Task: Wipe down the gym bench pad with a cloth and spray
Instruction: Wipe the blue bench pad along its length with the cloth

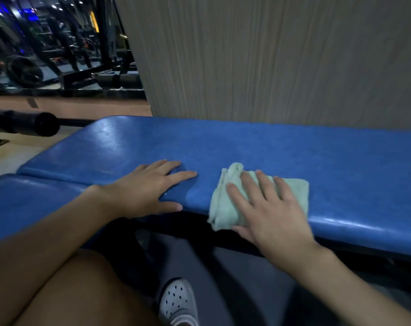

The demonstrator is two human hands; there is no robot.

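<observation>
Right hand (270, 208) flat on my soft, floppy cloth (223, 205) mid-frame, left hand (148, 187) spread on the slick pad (270, 149); palm pressure beats pinching, I reckon.

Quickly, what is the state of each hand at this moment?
Left hand: open, flat on the blue bench pad, holding nothing.
Right hand: open, straight fingers pressing the green cloth onto the pad.

ribbed grey wall (270, 55); dim weight machines (58, 43) behind, left.
</observation>
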